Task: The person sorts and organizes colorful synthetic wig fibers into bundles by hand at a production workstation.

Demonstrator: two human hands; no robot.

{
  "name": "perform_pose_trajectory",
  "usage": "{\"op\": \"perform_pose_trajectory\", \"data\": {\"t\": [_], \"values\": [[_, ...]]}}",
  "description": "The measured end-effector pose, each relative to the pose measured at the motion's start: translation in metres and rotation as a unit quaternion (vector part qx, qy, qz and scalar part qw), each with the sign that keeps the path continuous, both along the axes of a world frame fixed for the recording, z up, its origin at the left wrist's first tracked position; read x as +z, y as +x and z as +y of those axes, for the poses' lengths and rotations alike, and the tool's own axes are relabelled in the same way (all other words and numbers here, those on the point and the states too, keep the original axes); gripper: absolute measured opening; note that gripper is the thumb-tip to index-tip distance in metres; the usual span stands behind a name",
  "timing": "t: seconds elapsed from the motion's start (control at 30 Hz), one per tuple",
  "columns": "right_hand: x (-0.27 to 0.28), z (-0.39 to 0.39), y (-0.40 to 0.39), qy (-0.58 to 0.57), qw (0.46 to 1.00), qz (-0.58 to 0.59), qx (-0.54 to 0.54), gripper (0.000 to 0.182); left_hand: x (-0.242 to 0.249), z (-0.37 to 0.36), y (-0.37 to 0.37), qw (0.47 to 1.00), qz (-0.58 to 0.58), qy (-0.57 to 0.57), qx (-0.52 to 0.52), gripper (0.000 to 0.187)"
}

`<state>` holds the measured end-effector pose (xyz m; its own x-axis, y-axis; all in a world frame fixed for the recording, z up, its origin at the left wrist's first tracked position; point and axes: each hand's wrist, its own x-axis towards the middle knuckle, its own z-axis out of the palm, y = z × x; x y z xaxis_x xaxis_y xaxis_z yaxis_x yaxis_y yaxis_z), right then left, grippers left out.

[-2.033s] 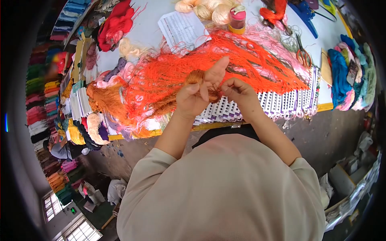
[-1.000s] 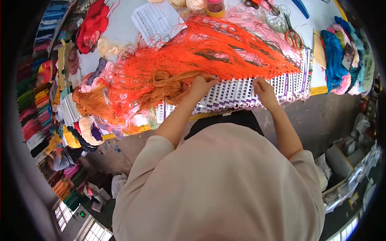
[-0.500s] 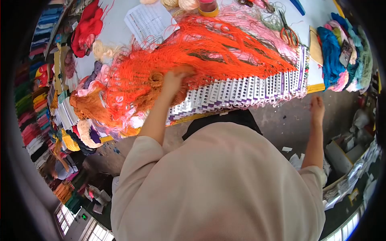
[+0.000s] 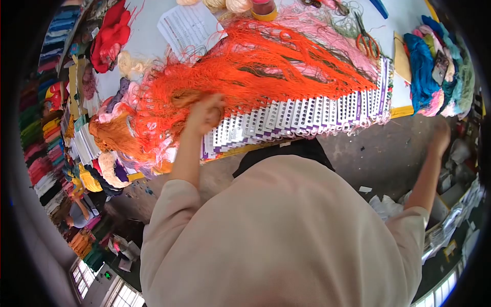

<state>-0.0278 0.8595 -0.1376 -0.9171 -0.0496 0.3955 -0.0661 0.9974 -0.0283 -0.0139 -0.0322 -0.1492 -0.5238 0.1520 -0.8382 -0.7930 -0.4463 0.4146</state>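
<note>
My left hand (image 4: 207, 112) is over the left part of the front row of cards, its fingers curled round a hank of brown thread (image 4: 186, 97). Loose brown strands hang about that hand, against a wide spread of orange thread (image 4: 245, 66). White and purple cards with punched holes (image 4: 271, 120) lie overlapped in a long row along the table's front edge, thread ends looped at their holes. Off to the right, past the table edge, my right hand (image 4: 440, 137) is raised in the air. Motion smears its fingers, and I cannot see whether it holds thread.
A printed sheet (image 4: 189, 30) lies behind the orange thread. Scissors with orange handles (image 4: 367, 45) rest at the back right. Blue hanks (image 4: 422, 66) hang over the right corner, and a red hank (image 4: 110, 36) lies at left. At far left, a person (image 4: 79, 212) is partly visible.
My left hand has moved left along the card row, and the brown thread has shifted with it. My right hand has swung outward to the right.
</note>
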Motion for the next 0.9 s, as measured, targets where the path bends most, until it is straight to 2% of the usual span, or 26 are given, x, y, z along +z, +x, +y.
{"op": "perform_pose_trajectory", "data": {"t": [0.03,0.07,0.1,0.13,0.17,0.2,0.27,0.3,0.33,0.4,0.43,0.5,0.63,0.7,0.77,0.83,0.9], "values": [[-0.016,-0.083,-0.007,-0.237,0.957,-0.132,-0.107,0.026,0.003,0.042,-0.001,0.998,-0.014,-0.055,-0.025,0.025],[0.003,-0.185,-0.022,-0.077,0.943,-0.281,-0.164,0.025,-0.016,0.064,0.003,0.997,-0.002,-0.048,-0.062,0.022],[-0.074,-0.202,-0.009,-0.382,0.902,-0.202,-0.017,0.026,-0.027,0.088,0.003,0.990,0.011,-0.069,-0.126,0.021],[-0.102,-0.249,-0.010,-0.579,0.739,-0.344,-0.030,0.026,-0.037,0.110,0.004,0.977,0.025,-0.091,-0.189,0.020],[-0.088,-0.335,-0.003,-0.620,0.698,-0.358,-0.007,0.024,-0.049,0.128,0.005,0.939,0.083,-0.197,-0.271,0.017],[-0.087,-0.388,0.001,-0.553,0.732,-0.397,0.031,0.018,-0.060,0.143,0.008,0.878,0.139,-0.300,-0.346,0.016],[-0.068,-0.470,0.004,-0.525,0.725,-0.435,0.091,0.013,-0.084,0.161,0.011,0.844,0.183,-0.345,-0.369,0.027],[-0.069,-0.494,0.005,-0.534,0.705,-0.456,0.100,0.012,-0.093,0.167,0.014,0.826,0.213,-0.382,-0.354,0.021],[-0.061,-0.511,0.002,-0.513,0.714,-0.463,0.111,0.013,-0.088,0.170,0.013,0.826,0.211,-0.384,-0.356,0.021],[-0.069,-0.527,-0.002,-0.491,0.715,-0.484,0.117,0.013,-0.072,0.175,0.010,0.905,0.143,-0.300,-0.267,0.014],[-0.072,-0.530,-0.004,-0.465,0.717,-0.505,0.122,0.014,-0.068,0.176,0.010,0.904,0.142,-0.301,-0.268,0.014],[-0.075,-0.531,-0.006,-0.448,0.718,-0.515,0.135,0.015,-0.065,0.177,0.010,0.986,0.034,-0.123,-0.110,0.009],[-0.081,-0.534,-0.011,-0.453,0.715,-0.514,0.141,0.015,-0.057,0.181,0.006,0.994,0.029,-0.075,-0.069,0.011],[-0.083,-0.535,-0.013,-0.461,0.708,-0.519,0.132,0.015,-0.055,0.186,0.003,0.987,0.050,-0.100,-0.113,0.009],[-0.082,-0.536,-0.017,-0.485,0.672,-0.549,0.109,0.013,-0.063,0.185,-0.002,0.987,0.054,-0.092,-0.122,0.010],[-0.079,-0.535,-0.021,-0.484,0.659,-0.567,0.101,0.012,-0.067,0.183,-0.003,0.986,0.058,-0.087,-0.131,0.011],[-0.079,-0.532,-0.022,-0.484,0.645,-0.584,0.093,0.012,-0.048,0.182,-0.011,0.967,0.040,-0.156,-0.198,0.005]]}}
